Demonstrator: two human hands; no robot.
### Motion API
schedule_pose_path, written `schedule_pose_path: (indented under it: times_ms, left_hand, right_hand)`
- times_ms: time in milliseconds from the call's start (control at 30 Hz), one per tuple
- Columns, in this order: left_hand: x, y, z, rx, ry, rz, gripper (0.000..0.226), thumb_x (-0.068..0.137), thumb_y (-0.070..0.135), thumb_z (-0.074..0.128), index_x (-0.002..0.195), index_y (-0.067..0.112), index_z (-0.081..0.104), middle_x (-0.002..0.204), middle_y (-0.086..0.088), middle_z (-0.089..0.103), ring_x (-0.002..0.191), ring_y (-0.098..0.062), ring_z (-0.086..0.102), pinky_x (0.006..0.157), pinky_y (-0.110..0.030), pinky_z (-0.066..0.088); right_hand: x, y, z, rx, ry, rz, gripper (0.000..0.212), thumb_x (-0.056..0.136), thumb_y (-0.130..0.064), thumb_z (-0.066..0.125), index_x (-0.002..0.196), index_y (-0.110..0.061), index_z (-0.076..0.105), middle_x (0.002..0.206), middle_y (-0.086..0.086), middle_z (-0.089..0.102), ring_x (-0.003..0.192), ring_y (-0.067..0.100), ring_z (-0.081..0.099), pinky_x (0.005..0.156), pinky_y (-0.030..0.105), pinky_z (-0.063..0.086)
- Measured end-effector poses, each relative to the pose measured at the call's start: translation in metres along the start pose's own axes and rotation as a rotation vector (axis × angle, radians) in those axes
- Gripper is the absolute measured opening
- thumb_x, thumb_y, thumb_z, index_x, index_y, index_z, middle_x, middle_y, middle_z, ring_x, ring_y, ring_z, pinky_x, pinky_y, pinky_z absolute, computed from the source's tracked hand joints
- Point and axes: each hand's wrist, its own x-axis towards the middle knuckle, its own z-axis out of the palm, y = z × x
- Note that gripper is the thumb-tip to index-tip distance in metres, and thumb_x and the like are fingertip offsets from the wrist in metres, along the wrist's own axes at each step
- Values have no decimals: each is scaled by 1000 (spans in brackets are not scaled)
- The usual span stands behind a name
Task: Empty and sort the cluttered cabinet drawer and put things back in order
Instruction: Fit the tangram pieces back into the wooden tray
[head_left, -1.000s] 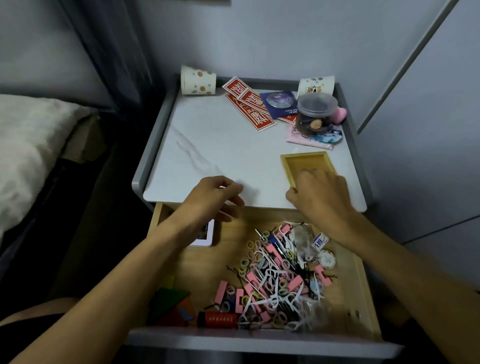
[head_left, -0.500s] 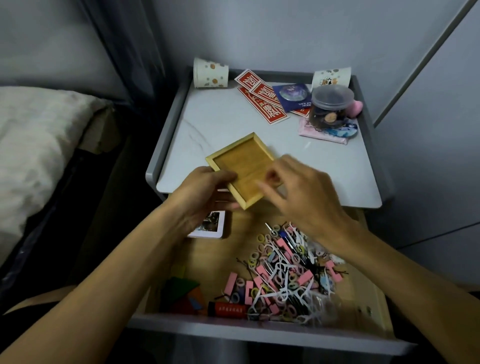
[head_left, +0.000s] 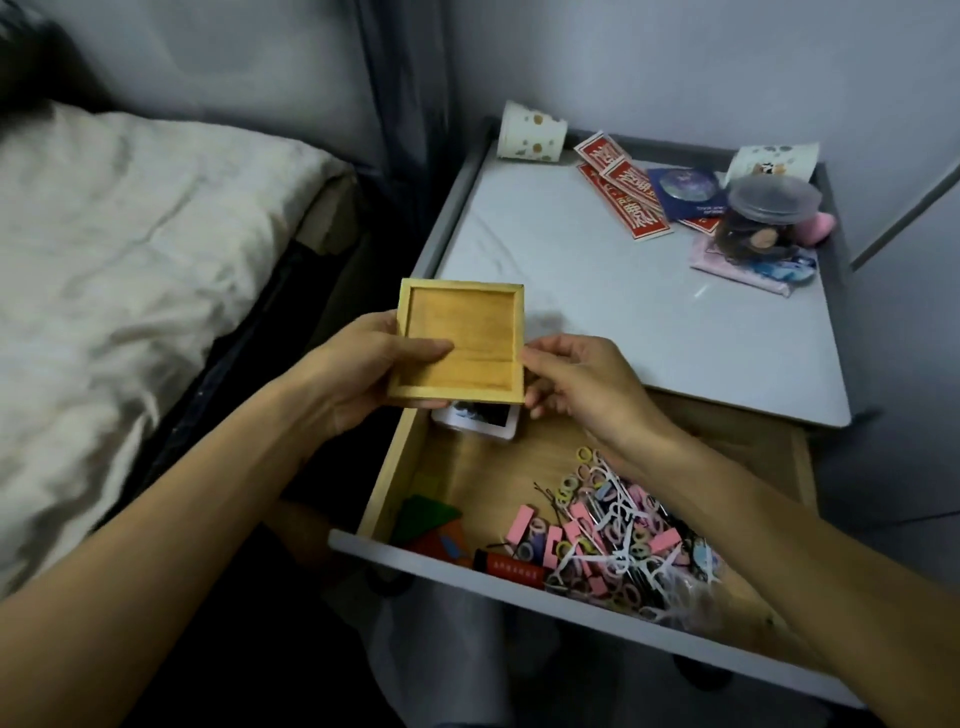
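Note:
A shallow square wooden tray (head_left: 467, 332) is held above the left rear corner of the open drawer (head_left: 387, 483). My left hand (head_left: 363, 369) grips its left side, thumb lying inside the tray. My right hand (head_left: 576, 384) touches the tray's right edge with its fingertips. The drawer holds a heap of pink clips, small hair ties and white floss picks (head_left: 613, 540), a red tube (head_left: 511, 564), coloured wooden shapes (head_left: 431, 525) and a white-framed photo (head_left: 480, 418).
The cabinet top (head_left: 597, 291) carries a tipped paper cup (head_left: 530, 132), red envelopes (head_left: 623, 189), a blue card (head_left: 688, 195), a lidded clear jar (head_left: 763, 218), a pink packet (head_left: 737, 270) and a second cup (head_left: 774, 163). A bed (head_left: 104, 260) lies left.
The wooden tray was picked off the cabinet top's front right and carried left; it is now turned square and held by both hands over the drawer's left rear. The view swung left.

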Motion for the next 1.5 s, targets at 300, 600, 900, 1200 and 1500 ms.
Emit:
schedule_pose_path:
  times_ms: [300, 600, 900, 1200, 1500]
  left_hand:
    - [15, 5, -39, -136, 277, 180, 34, 91, 6, 65, 124, 11, 59, 112, -9, 71, 98, -25, 71, 58, -33, 59]
    - [25, 6, -30, -101, 240, 155, 34, 92, 7, 65, 124, 11, 59, 112, -9, 69, 98, -25, 70, 60, -33, 59]
    - [24, 6, -27, -100, 235, 148, 30, 92, 7, 64, 122, 13, 58, 111, -8, 68, 96, -22, 70, 61, -32, 60]
    - [26, 5, -21, -118, 237, 138, 33, 91, 6, 64, 123, 13, 58, 113, -9, 68, 97, -23, 69, 58, -31, 58]
    - [27, 5, -15, -102, 227, 137, 24, 92, 7, 64, 113, 17, 58, 110, -8, 68, 97, -24, 69, 63, -33, 60]
  right_hand:
    - [13, 124, 61, -1119, -586, -257, 71, 81, -33, 77, 142, -17, 46, 135, -1, 47, 121, 14, 45, 102, 32, 42]
    - [34, 144, 79, -1324, -486, -441, 67, 71, -18, 80, 129, -15, 46, 123, 8, 52, 108, 25, 57, 88, 39, 53]
    - [47, 123, 58, -850, -252, -180, 25, 88, -5, 67, 113, -9, 63, 119, 5, 63, 110, 16, 55, 72, 3, 32]
    - [25, 134, 69, -1094, -491, -119, 57, 83, -29, 75, 133, -10, 54, 131, 10, 50, 122, 26, 47, 94, 26, 37]
    - [16, 132, 76, -1467, -540, -309, 30, 84, -20, 73, 109, -6, 63, 112, 15, 61, 106, 31, 59, 79, 36, 47]
